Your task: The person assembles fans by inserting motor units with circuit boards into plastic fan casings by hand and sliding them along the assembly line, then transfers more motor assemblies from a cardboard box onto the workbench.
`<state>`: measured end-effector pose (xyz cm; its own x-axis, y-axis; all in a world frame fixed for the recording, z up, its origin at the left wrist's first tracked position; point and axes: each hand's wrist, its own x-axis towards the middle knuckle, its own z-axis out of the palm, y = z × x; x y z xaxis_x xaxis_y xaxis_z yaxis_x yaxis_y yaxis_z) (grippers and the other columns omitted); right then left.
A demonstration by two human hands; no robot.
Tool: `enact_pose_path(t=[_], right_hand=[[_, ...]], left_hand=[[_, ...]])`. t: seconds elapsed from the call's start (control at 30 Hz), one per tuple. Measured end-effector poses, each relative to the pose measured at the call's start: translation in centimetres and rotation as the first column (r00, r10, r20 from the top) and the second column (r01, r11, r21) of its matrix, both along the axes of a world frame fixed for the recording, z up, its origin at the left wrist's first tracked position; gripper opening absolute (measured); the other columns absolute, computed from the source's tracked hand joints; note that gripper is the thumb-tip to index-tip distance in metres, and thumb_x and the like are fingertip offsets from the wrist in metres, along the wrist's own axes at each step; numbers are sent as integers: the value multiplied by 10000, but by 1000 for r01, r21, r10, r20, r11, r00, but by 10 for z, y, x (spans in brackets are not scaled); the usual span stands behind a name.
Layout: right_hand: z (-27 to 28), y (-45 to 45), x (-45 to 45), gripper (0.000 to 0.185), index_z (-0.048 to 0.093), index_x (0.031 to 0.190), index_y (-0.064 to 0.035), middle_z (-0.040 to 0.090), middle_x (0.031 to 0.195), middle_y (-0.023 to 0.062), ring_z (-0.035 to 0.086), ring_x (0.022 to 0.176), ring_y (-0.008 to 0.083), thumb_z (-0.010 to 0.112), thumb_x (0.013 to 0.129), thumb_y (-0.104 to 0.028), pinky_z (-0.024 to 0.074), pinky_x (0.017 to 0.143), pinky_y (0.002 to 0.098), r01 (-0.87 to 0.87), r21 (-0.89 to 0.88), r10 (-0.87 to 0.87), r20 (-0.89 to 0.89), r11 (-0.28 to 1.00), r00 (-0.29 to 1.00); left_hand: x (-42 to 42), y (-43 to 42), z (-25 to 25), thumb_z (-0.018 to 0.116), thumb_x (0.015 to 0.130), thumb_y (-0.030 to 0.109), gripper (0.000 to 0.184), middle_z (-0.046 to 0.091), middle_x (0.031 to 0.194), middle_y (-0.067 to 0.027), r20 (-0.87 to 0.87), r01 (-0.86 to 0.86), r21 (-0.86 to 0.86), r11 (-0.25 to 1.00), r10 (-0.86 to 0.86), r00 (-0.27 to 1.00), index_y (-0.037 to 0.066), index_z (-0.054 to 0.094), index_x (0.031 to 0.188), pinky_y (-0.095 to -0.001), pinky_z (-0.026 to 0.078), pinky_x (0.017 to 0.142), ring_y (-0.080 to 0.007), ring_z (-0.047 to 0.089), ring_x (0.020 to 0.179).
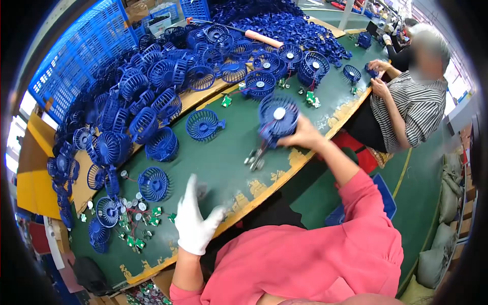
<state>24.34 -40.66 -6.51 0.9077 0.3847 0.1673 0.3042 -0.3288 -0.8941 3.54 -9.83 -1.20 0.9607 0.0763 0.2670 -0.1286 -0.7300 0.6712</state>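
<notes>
My right hand (304, 134), bare, grips a blue fan housing (268, 108) by its lower side, above the right part of the green table (229, 152). A white round motor sits in the middle of this housing, and a blurred circuit board (254, 161) hangs from it on wires. Wearing a white glove, my left hand (195, 223) is raised near the table's front edge with thumb and fingers spread and nothing in it. Between the hands and the pile lie a round blue fan cage (203, 125) and another fan cage (153, 184).
Green circuit boards (136, 241) with wired motors lie at the left. A large heap of fan cages (162, 76) fills the back, beside small blue parts (284, 30) and a blue crate (76, 66). Rightward, a co-worker (406, 109) in a striped shirt handles a blue part.
</notes>
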Motion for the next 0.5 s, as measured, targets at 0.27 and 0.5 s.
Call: enact_pose_path(t=[0.27,0.5], right_hand=[[7,-122,100,959,342,1354,-14,503,1270,96,485,1159,183,870,569,-173,355,1028,320,191,24,-191,17,981,981],[-6,-153,167,650,523,1190,17,653,1061,147,624,978,238,810,681,-266,469,883,334,540,-197,-485,269,818,832]], left_hand=[[3,0,-22,743,659,141,609,641,982,-118,-29,111,114,987,-109,994,1,532,1213,-345,478,823,-263,613,885],[19,-5,-29,731,659,126,484,635,922,-83,-1,61,200,978,-63,998,37,593,1114,-343,449,810,-242,598,844]])
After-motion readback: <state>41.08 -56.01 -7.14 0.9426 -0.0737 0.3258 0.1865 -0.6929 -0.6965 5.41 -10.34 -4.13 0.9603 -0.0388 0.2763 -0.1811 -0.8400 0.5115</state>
